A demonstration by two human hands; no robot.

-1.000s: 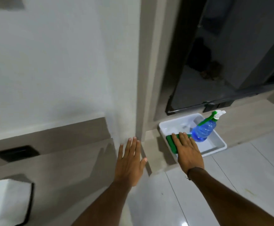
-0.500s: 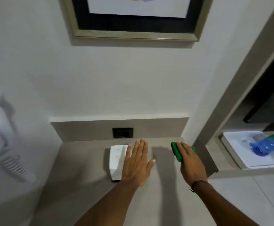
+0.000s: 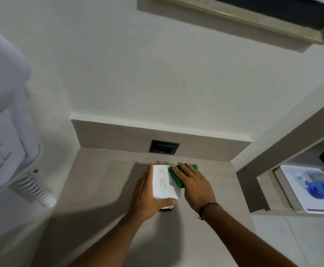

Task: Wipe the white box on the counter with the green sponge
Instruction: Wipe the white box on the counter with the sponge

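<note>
A white box [image 3: 162,185] with faint brown marks on its top lies on the beige counter [image 3: 103,189], near the back wall. My left hand [image 3: 146,193] grips the box along its left side, thumb wrapped round the near end. A green sponge [image 3: 178,175] rests on the box's far right top edge. My right hand [image 3: 193,185] lies flat over the sponge and presses it down; most of the sponge is hidden under the fingers.
A black wall socket [image 3: 164,147] sits in the backsplash just behind the box. A white wall-mounted hair dryer [image 3: 7,132] with a coiled cord hangs at the left. At the right, a lower shelf holds a white tray [image 3: 292,189] with a blue spray bottle [image 3: 323,186].
My right hand carried the sponge from the tray across to the counter and onto the box. My left hand went from hovering open to gripping the box's left side.
</note>
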